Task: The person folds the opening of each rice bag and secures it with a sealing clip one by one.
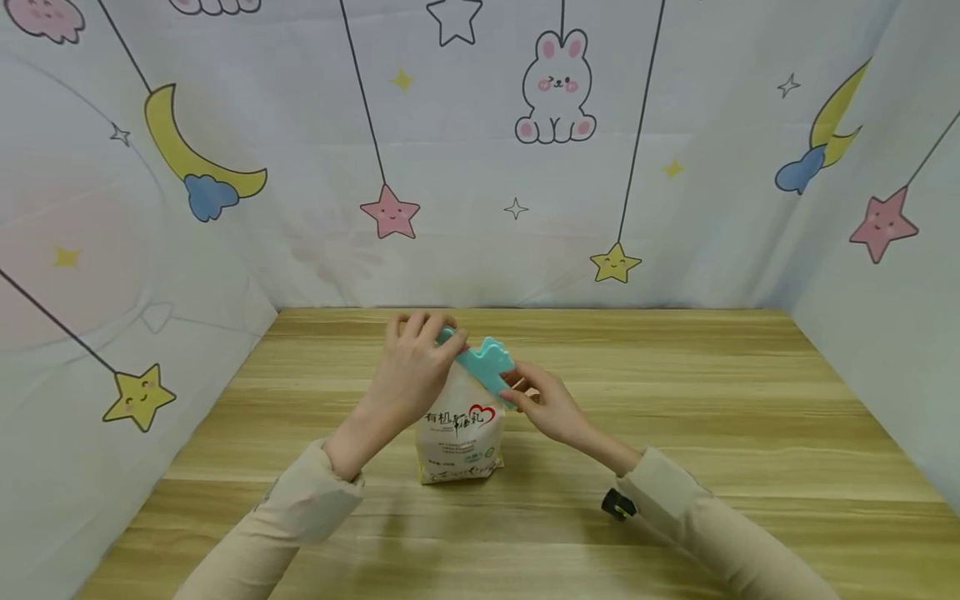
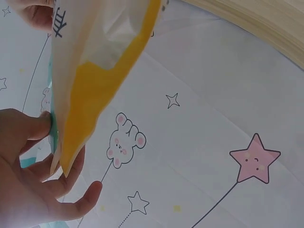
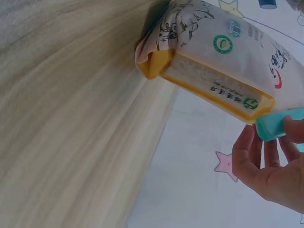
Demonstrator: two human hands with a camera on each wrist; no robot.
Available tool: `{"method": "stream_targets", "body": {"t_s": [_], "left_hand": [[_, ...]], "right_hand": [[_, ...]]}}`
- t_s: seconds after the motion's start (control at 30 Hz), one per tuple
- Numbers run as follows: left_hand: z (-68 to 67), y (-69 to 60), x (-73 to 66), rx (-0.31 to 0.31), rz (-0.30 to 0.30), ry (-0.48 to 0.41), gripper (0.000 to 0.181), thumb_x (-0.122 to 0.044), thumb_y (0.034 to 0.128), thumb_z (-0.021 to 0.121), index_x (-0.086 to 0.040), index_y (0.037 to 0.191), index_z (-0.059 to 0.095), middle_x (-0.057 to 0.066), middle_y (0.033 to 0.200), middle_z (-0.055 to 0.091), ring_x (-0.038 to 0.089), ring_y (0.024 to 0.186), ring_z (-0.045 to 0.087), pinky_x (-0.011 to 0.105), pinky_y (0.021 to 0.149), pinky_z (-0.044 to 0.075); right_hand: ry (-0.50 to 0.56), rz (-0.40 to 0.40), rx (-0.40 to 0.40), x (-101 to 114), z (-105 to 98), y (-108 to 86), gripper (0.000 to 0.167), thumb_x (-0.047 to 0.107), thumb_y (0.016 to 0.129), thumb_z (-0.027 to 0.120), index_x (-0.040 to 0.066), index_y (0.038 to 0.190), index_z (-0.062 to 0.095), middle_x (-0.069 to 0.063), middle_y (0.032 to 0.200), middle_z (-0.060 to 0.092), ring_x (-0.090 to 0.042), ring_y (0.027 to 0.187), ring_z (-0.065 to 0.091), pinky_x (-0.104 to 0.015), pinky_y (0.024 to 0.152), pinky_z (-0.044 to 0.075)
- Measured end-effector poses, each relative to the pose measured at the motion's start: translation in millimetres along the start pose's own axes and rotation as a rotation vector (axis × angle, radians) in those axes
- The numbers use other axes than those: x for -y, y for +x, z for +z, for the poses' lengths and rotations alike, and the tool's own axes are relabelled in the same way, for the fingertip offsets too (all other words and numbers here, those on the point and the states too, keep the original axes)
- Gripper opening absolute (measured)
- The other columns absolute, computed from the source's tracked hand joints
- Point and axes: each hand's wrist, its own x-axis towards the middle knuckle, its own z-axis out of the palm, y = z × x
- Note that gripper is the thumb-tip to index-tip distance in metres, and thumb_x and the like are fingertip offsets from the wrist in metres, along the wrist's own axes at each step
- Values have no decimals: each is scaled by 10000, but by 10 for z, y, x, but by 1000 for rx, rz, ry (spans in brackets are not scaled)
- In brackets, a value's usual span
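A cream and yellow food bag (image 1: 459, 446) with printed characters and a red heart stands on the table. Across its top lies a turquoise bag clip (image 1: 486, 367), slanting down to the right. My left hand (image 1: 420, 358) pinches the clip's upper left end with the bag top; in the left wrist view the thumb lies on the clip, and fingers are behind the bag (image 2: 97, 90). At the lower right end, my right hand (image 1: 551, 406) holds the clip between thumb and fingers, as the clip end (image 3: 271, 126) in the right wrist view shows. The bag's contents are mostly hidden.
A wood-grain table (image 1: 675, 375) is under the bag. Pale cloth walls (image 1: 480, 250) printed with stars, moons and rabbits rise behind it and at both sides. Beside the right sleeve is a small black object (image 1: 618, 504), its kind unclear.
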Motion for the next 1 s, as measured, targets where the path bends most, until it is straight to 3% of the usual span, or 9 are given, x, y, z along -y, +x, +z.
{"method": "stream_targets", "body": {"t_s": [0.13, 0.53, 0.73, 1.0], "left_hand": [[-11, -22, 15, -3, 3, -1, 219, -2, 754, 630, -123, 934, 656, 70, 987, 590, 272, 904, 533, 434, 777, 392], [4, -94, 39, -103, 18, -17, 279, -56, 771, 642, -112, 1045, 639, 93, 1044, 583, 279, 885, 527, 451, 778, 392], [3, -156, 71, -155, 10, -59, 341, -75, 758, 669, -126, 1092, 622, 102, 1022, 587, 294, 864, 523, 448, 755, 393], [22, -227, 121, -181, -19, -96, 407, -113, 782, 652, -135, 1180, 572, 98, 1011, 595, 297, 871, 524, 458, 753, 388]], "right_hand": [[-57, -33, 16, 19, -32, -27, 205, 69, 883, 518, 24, 1079, 556, -162, 1063, 573, -256, 871, 597, -243, 623, 521], [-207, -150, -17, 26, -90, -101, 278, 69, 870, 542, 39, 1146, 550, -139, 1080, 593, -235, 879, 616, -230, 624, 507], [-233, -155, -32, 39, -156, -142, 282, 69, 865, 550, 44, 1146, 555, -112, 1031, 607, -210, 889, 602, -216, 621, 497], [-265, -89, 8, 22, -300, -192, 309, 108, 885, 529, 52, 1189, 532, -105, 1047, 611, -194, 914, 589, -250, 657, 486]]}}
